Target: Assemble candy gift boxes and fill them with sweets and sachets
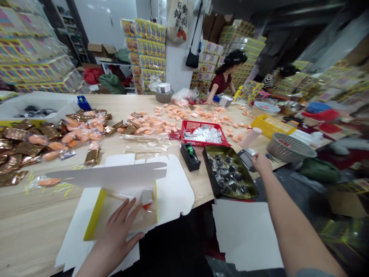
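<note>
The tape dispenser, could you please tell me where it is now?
In the head view, the tape dispenser stands on the table, in front of the red basket and left of the dark tray.

**Flat carton blank and small grey device on the desk**

The carton blank (175, 192) lies unfolded at the near edge of the desk (29, 231), white face up, with one long flap (115, 176) lifted and running leftward. A yellow-edged panel (96, 215) with a clear film window lies on its middle. A small white-and-red piece (147, 198) sits at the panel's far right corner. The left hand (118, 234) rests flat on the window. The grey device (245, 158), dark-faced and tilted, lies just beside the black tray (209, 171), at the right hand (261, 163); whether it is gripped cannot be told.
</note>
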The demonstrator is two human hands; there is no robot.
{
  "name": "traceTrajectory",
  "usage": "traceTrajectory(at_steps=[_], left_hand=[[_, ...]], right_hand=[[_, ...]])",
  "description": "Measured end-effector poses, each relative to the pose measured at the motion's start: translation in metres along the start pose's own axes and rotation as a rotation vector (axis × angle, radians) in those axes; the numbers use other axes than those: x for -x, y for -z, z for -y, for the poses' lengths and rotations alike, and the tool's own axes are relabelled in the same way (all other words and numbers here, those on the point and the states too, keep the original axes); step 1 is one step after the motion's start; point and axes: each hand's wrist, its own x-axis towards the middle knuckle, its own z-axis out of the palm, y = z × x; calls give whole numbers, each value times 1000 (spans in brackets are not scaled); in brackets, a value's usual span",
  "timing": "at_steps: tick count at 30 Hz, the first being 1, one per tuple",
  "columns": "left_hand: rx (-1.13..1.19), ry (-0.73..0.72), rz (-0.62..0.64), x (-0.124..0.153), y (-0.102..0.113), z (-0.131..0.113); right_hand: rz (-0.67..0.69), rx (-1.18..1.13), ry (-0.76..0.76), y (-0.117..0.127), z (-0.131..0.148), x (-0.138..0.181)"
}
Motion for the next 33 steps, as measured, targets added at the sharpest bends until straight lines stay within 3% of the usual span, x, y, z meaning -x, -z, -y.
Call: traceTrajectory(at_steps=[3,7,11,14,16,17,20,21,23,25,26,29,30,31,33], left_hand=[[25,5,-15,2,1,-1],[62,64,68,2,9,-7],[104,113,103,-2,16,-12],[128,112,85,-6,27,-19],[173,86,62,-10,42,-30],[210,66,46,-13,52,-39],[345,-56,-12,-25,86,-71],[385,-131,0,-30,96,-82],[453,-281,82,-40,108,-101],[494,-351,151,-47,111,-109],[486,-357,152,-47,109,-107],[331,-294,56,-34,105,-83],[256,-262,34,-26,105,-71],[180,-225,19,-19,106,-59],[42,-153,23,-6,107,-38]], right_hand=[[-2,-16,3,1,2,-2],[27,-32,32,7,6,2],[-149,-29,6,18,10,16],[-318,-87,32,36,17,48],[-298,-276,229,51,27,91],[-205,-420,415,59,35,121],[488,-660,1216,77,72,217],[665,-693,1386,81,85,244],[831,-749,1544,82,106,274],[718,-750,1462,72,113,266],[569,-714,1352,62,111,249],[-68,-532,814,13,94,164],[-189,-421,644,-5,86,134],[-256,-333,472,-23,77,107],[-159,-207,369,-53,58,68]])
